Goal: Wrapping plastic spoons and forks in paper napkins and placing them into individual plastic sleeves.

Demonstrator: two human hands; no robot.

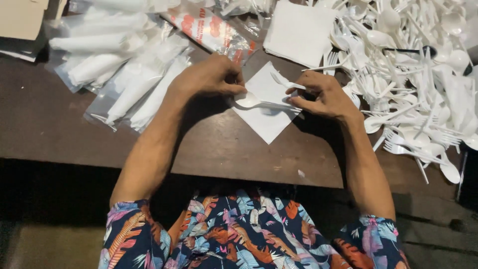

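A white paper napkin [269,122] lies like a diamond on the dark wooden table [59,124]. Across it lies a white plastic spoon [251,102], bowl to the left. My left hand [209,77] pinches the spoon's bowl end at the napkin's left corner. The handle end sits under my right hand [323,97], whose fingers also grip a second white plastic utensil [286,82]. Both hands rest over the napkin.
A large heap of loose white plastic spoons and forks [413,65] covers the table's right side. A stack of white napkins [298,32] sits behind. Clear bags of wrapped sets [124,74] lie at left. The table's front edge is near my lap.
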